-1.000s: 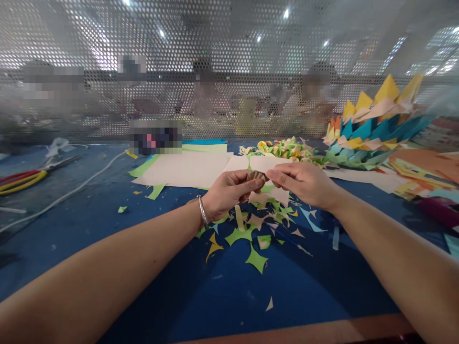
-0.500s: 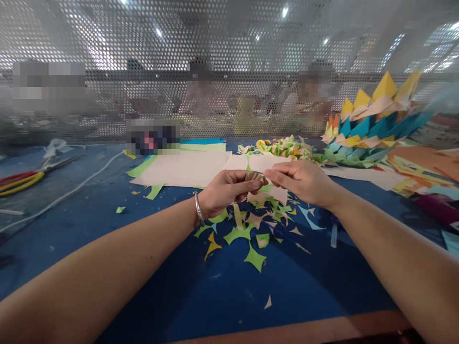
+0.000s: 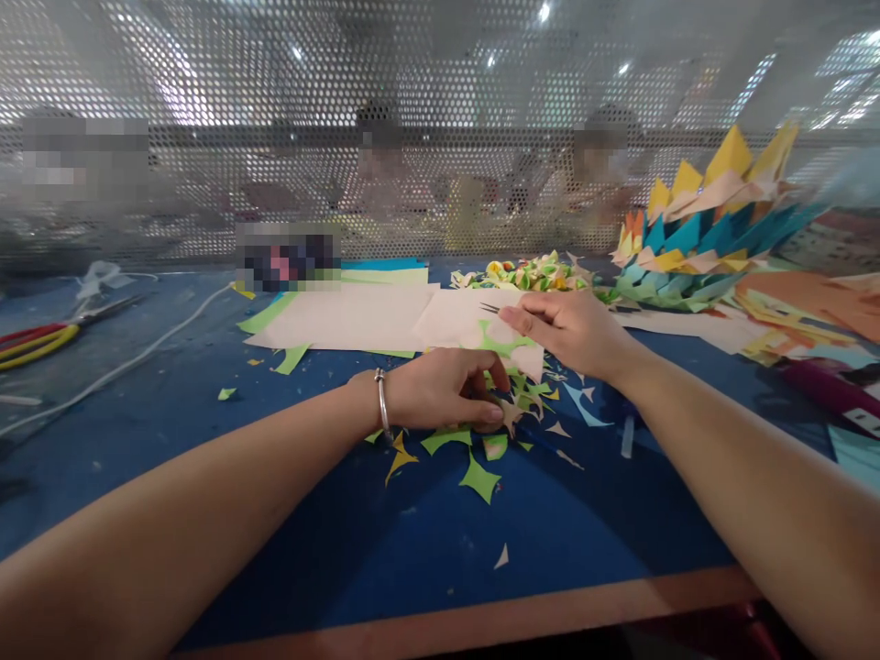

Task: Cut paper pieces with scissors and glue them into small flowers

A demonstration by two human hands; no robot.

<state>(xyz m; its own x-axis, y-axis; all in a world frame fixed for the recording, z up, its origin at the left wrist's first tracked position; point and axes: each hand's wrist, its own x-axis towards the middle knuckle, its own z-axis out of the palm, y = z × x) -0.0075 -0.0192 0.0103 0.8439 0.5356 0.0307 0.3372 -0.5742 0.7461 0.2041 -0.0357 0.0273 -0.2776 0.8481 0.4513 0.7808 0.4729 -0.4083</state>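
Observation:
My right hand (image 3: 574,332) pinches a pair of fine-tipped tweezers (image 3: 489,308), their points sticking out to the left above a pale paper sheet (image 3: 350,316). Lower down, my left hand (image 3: 446,390), a silver bangle on its wrist, is among cut paper scraps (image 3: 481,477) in green, cream and yellow. Its fingers are curled and the thumb lies low over the scraps. A pale edge shows under the thumb, but what it belongs to is hidden. A thin blue stick-like tool (image 3: 550,447) lies just right of this hand.
Red-and-yellow-handled scissors (image 3: 48,339) and a white cord (image 3: 130,371) lie at the left. Behind my hands is a heap of small rolled paper pieces (image 3: 533,272). A tiered folded-paper piece (image 3: 708,229) stands back right, before a perforated metal screen (image 3: 440,183).
My left hand has come down from beside the right hand, where it held a small round tan piece, to the scraps. My right hand has stayed raised; its tweezers now show clearly.

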